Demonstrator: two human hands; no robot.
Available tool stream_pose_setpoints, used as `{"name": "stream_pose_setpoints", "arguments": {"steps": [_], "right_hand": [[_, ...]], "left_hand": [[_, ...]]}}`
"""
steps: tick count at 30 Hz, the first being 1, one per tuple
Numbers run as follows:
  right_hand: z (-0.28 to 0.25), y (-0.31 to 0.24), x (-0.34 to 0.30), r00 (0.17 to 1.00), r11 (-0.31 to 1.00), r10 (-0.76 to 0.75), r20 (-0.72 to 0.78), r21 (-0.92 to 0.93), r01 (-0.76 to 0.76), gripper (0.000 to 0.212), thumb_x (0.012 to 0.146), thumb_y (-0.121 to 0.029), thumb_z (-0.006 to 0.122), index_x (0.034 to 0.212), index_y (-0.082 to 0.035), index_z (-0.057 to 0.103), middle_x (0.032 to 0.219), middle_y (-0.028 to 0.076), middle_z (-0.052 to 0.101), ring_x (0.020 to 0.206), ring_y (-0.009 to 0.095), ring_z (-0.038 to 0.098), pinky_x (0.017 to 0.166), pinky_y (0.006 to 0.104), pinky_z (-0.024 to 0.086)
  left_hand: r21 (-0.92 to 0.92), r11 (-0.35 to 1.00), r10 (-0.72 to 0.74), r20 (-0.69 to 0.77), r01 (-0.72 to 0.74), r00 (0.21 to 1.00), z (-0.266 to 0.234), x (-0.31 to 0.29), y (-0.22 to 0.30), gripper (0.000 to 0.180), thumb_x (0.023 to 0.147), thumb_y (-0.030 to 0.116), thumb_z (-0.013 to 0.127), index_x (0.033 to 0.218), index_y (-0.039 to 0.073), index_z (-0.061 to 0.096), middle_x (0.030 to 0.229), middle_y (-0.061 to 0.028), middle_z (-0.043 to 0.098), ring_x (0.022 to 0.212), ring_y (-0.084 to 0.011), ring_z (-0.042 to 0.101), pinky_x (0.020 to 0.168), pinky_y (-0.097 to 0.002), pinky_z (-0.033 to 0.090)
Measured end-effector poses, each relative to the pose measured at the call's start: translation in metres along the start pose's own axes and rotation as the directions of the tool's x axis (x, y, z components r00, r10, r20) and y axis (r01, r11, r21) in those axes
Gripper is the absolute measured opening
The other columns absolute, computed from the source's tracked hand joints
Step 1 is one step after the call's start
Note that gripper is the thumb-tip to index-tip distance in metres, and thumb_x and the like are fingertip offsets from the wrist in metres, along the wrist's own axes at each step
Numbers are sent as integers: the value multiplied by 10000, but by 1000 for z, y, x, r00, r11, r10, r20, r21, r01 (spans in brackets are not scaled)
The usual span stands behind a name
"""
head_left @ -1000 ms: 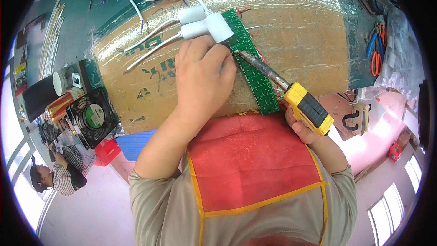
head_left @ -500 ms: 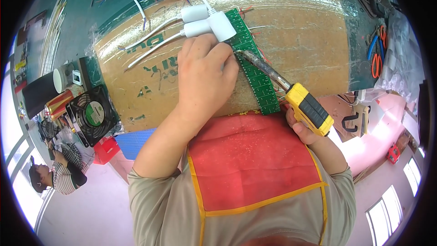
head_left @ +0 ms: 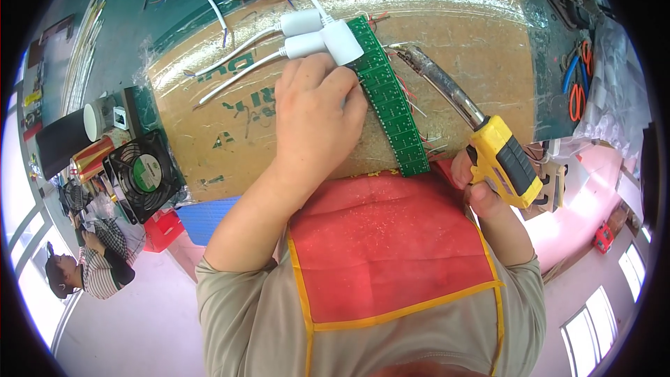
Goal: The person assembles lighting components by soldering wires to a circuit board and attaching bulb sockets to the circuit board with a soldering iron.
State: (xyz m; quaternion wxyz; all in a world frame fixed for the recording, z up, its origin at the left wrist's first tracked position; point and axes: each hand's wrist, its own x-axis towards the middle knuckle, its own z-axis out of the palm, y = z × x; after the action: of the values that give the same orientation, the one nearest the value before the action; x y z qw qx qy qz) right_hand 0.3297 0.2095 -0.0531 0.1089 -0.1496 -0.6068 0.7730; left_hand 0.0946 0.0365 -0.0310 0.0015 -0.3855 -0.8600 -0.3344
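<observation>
I'm seeing the circuit-board strip point(head_left: 391, 102) running far-left to near-right, just right of the nearer left fingers point(head_left: 338, 84) (grip unclear); right fingers point(head_left: 480, 197) are grasping the soldering iron point(head_left: 493, 141).

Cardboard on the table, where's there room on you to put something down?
Bare cardboard shows between the soldering iron and the blue and orange tool handles, and between the left forearm and the black fan. It's crowded mid-mat: left hand, white connectors, green circuit boards.
</observation>
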Motion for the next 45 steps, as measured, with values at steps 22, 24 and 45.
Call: {"name": "stream_pose_setpoints", "arguments": {"steps": [22,24,45], "right_hand": [[17,-15,20,988,983,78,-136,173,-54,770,820,-457,756,1355,-15,420,661,1,441,522,114,409,472,263,354],[16,-13,21,984,975,70,-165,221,-32,755,825,-450,749,1351,-14,426,647,3,444,507,116,414,468,267,355],[10,-10,23,979,932,45,-201,360,31,726,848,-416,700,1346,29,414,645,18,447,517,132,430,493,280,379]], "left_hand": [[140,989,-65,124,47,990,-29,-16,9,345,738,158,742,1047,83,608,978,-117,630,926,-337,581,810,-436,459],[195,978,-111,205,71,972,-35,-18,7,382,733,169,749,1076,88,600,999,-116,634,932,-337,585,803,-432,457],[112,931,366,-270,-349,891,-16,57,-39,164,783,100,672,946,93,669,1085,-87,649,1023,-305,617,926,-445,472]]}}
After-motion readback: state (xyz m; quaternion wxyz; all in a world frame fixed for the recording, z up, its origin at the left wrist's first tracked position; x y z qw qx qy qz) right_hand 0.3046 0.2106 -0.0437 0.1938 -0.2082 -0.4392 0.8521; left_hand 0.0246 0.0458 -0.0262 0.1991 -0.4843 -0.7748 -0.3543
